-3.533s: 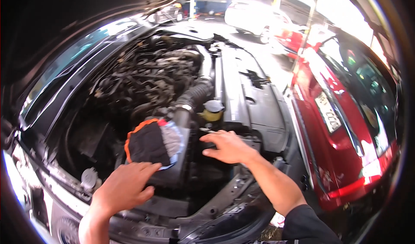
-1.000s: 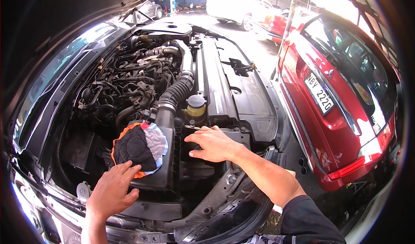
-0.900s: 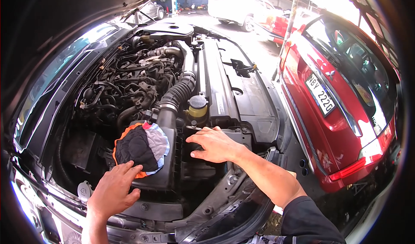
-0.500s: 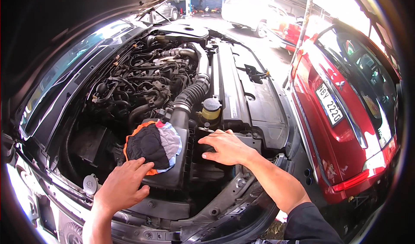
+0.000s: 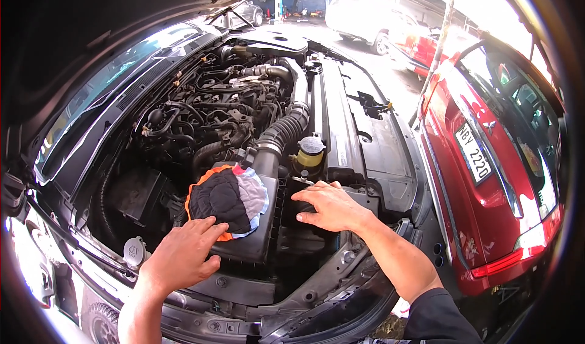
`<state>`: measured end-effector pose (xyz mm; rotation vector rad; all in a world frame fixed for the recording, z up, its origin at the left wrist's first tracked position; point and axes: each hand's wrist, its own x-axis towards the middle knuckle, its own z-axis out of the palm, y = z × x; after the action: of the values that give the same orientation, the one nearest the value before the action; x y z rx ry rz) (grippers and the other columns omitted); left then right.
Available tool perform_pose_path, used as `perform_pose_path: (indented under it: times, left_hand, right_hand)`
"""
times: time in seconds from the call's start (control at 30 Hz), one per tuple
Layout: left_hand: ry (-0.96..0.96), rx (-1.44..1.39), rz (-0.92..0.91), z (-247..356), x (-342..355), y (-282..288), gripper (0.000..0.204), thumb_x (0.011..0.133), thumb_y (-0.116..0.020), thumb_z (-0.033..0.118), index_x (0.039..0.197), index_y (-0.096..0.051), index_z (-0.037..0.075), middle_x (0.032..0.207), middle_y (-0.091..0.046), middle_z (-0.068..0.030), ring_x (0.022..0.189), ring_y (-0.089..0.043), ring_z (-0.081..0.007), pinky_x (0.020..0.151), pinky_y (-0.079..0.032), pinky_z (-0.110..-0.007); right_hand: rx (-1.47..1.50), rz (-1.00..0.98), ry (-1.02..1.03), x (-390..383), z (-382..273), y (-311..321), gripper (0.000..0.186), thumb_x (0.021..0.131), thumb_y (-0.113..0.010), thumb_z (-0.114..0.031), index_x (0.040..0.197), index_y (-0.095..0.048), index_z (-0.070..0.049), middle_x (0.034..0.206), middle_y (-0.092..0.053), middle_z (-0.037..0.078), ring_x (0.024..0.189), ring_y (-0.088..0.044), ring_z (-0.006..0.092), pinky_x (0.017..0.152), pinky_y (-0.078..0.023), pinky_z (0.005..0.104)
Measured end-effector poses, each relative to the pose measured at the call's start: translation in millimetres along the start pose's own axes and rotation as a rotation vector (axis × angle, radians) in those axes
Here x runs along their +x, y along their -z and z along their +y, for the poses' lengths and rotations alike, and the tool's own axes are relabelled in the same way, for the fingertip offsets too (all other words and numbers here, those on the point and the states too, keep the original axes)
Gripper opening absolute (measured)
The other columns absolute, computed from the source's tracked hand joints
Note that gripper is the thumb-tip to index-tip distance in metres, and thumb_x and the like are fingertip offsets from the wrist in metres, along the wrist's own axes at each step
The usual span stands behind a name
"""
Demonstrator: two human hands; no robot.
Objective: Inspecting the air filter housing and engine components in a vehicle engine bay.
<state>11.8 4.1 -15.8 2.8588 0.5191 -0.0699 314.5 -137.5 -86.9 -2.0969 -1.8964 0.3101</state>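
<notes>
I see the open engine bay (image 5: 201, 106) from above, with both forearms coming in from the lower edge. My left hand (image 5: 183, 255) lies flat with its fingers loosely spread, the fingertips (image 5: 214, 227) touching the near edge of the rag (image 5: 226, 199), a dark cloth with an orange rim and a grey and blue part. The rag sits on top of the black airbox (image 5: 259, 246), just beside the ribbed hose (image 5: 281, 134) that runs up from the box. My right hand (image 5: 332, 207) is palm down on the black housing to the right of the airbox, fingers together and pointing left; it seems to press rather than grip, though I cannot tell what lies under the palm. Just beyond that hand stands the yellow reservoir (image 5: 309, 156) with its grey cap. A white cap (image 5: 133, 251) shows near the left hand, by the bay's edge. A red car (image 5: 487, 161) stands to the right.
</notes>
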Motion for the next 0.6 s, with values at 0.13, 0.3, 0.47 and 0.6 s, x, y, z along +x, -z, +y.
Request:
perform_pose_path:
  times: [0.13, 0.3, 0.47, 0.6]
  left_hand:
    - [-0.055, 0.046, 0.036, -0.2, -0.1, 0.0, 0.056, 0.086, -0.058, 0.023, 0.136, -0.054, 0.001, 0.139, -0.053, -0.0231, 0.126, -0.053, -0.0367, 0.103, -0.045, -0.046]
    - [-0.041, 0.035, 0.029, 1.7, -0.4, 2.3, 0.056, 0.086, -0.058, 0.023, 0.136, -0.054, 0.001, 0.139, -0.054, -0.0232, 0.126, -0.053, -0.0369, 0.104, -0.045, -0.046]
    - [-0.047, 0.018, 0.038, 0.9, -0.3, 0.9, 0.055, 0.086, -0.058, 0.023, 0.136, -0.054, 0.0, 0.138, -0.054, -0.0238, 0.126, -0.053, -0.0373, 0.104, -0.044, -0.046]
    - [-0.043, 0.018, 0.04, 0.9, -1.3, 0.2, 0.055, 0.086, -0.057, 0.023, 0.136, -0.054, 0.0, 0.138, -0.054, -0.0243, 0.127, -0.053, -0.0371, 0.104, -0.044, -0.046]
  right_hand:
    - [-0.003, -0.009, -0.005, 0.6, -0.5, 0.9, 0.048, 0.091, -0.068, -0.036, 0.131, -0.061, -0.01, 0.122, -0.067, 0.007, 0.126, -0.052, 0.0263, 0.105, -0.036, 0.0467]
    - [0.005, -0.004, -0.005, 0.5, -1.2, 0.7, 0.047, 0.091, -0.068, -0.035, 0.13, -0.062, -0.01, 0.122, -0.067, 0.008, 0.126, -0.053, 0.0264, 0.105, -0.036, 0.0466]
    - [0.006, -0.017, -0.012, -0.6, -2.7, 2.5, 0.048, 0.091, -0.068, -0.035, 0.13, -0.062, -0.01, 0.121, -0.068, 0.008, 0.126, -0.053, 0.0266, 0.105, -0.036, 0.0469]
    - [0.007, -0.017, -0.007, 0.1, -2.5, 1.1, 0.048, 0.091, -0.068, -0.036, 0.13, -0.062, -0.01, 0.122, -0.068, 0.008, 0.126, -0.052, 0.0267, 0.105, -0.036, 0.0471]
